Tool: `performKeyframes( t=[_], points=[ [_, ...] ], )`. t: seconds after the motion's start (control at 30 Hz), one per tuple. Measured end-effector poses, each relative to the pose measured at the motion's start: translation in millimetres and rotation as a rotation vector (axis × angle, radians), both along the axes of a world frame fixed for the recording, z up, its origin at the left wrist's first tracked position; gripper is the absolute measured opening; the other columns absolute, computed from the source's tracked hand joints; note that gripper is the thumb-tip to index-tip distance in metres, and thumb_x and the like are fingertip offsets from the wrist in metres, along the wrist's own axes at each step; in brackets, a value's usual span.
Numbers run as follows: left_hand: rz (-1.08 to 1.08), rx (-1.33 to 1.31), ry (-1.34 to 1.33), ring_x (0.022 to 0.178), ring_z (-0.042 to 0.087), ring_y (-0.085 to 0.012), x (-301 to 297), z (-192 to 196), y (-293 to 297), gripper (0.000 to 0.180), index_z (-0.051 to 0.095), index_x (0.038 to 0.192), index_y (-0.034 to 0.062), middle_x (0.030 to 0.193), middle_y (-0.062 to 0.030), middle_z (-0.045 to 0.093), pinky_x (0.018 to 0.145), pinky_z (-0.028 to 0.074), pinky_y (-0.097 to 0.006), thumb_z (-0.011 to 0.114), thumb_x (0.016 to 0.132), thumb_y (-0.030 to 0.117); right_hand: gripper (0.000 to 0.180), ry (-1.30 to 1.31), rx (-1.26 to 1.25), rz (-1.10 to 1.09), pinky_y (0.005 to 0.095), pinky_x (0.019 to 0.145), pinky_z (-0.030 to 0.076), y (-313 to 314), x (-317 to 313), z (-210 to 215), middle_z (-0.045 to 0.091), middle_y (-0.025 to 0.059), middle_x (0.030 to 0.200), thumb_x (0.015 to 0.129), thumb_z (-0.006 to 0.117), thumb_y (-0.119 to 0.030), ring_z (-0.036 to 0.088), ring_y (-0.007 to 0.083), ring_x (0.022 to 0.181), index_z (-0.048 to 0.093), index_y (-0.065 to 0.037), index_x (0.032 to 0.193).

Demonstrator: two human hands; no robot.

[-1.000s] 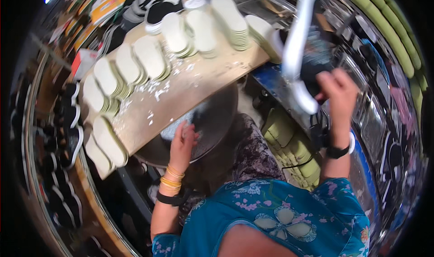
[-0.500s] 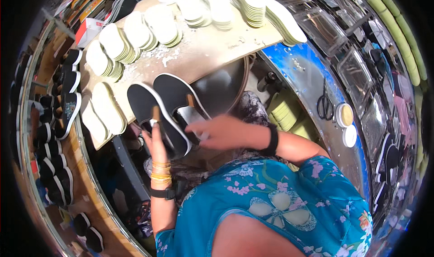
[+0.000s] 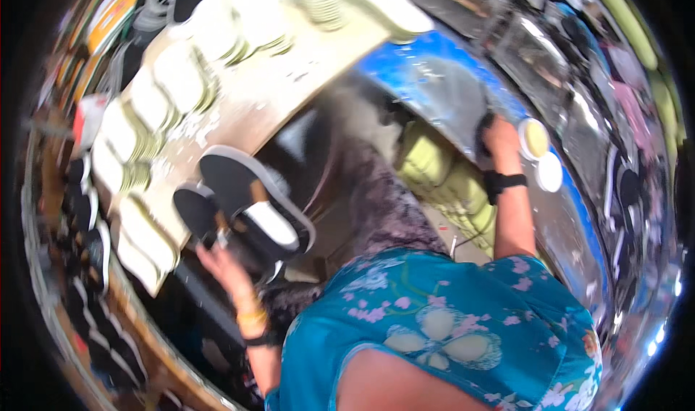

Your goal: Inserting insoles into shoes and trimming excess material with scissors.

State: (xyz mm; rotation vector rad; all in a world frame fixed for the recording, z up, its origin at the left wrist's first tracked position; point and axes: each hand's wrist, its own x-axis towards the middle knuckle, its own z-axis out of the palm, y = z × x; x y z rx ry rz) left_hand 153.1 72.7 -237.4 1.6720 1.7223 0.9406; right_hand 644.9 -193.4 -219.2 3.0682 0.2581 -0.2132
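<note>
- Stretching across the upper left, a pale surface [image 3: 289, 92] carries stacks of cream sole-shaped pieces [image 3: 177, 78]; at right stands a blue-painted surface [image 3: 441, 78].
- Two black slip-on shoes [image 3: 232, 168] appear side by side, toes up and leftward, between the pale surface's near edge and the person's patterned trousers [image 3: 384, 201]; whether they touch the surface cannot be told.
- Both look light, with soft, flexible uppers and stiffer, grippier whitish soles [image 3: 286, 196], unlikely to break; heel or sole rim should offer the firmest hold.
- The left hand [image 3: 226, 268], fingers partly spread, meets the heel of the smaller-looking shoe [image 3: 194, 207]; blur hides any pinch.
- The right hand [image 3: 499, 140] curls at a dark item [image 3: 484, 129] on the blue-painted surface, grip unclear.
- A white lining [image 3: 271, 224] brightens the larger-looking shoe.
- A tan patch [image 3: 257, 191] marks its opening.
</note>
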Motion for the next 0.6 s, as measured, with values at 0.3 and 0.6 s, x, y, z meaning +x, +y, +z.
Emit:
performKeyframes(
  t=[0.3, 0.6],
  points=[
    [-0.264, 0.231, 0.261, 0.086, 0.06, -0.0277, 29.5, 79.3, 2.9, 0.039, 0.053, 0.11, -0.0069, 0.099, -0.022, 0.059, 0.076, 0.046, -0.034, 0.053, 0.089, 0.026, 0.053, -0.193, 0.178, 0.034, 0.0467, 0.08, 0.046, -29.8, 31.8, -48.7, 0.061, 0.0252, 0.092, 0.075, 0.055, -0.015, 0.058, 0.0407, 0.093, 0.037, -0.005, 0.123],
    [-0.511, -0.188, 0.929, 0.075, 0.063, -0.0364, 86.8, 103.4, -16.2, 0.067, 0.059, 0.091, -0.0053, 0.073, -0.0254, 0.062, 0.068, 0.05, -0.043, 0.063, 0.069, 0.058, 0.051, 0.787, 1.529, -0.075, 0.0185, 0.041, 0.032, 26.5, -7.9, 3.0, 0.05, -0.001, 0.068, 0.078, 0.062, -0.01, 0.043, 0.0063, 0.048, 0.042, -0.009, 0.125]
  ],
)
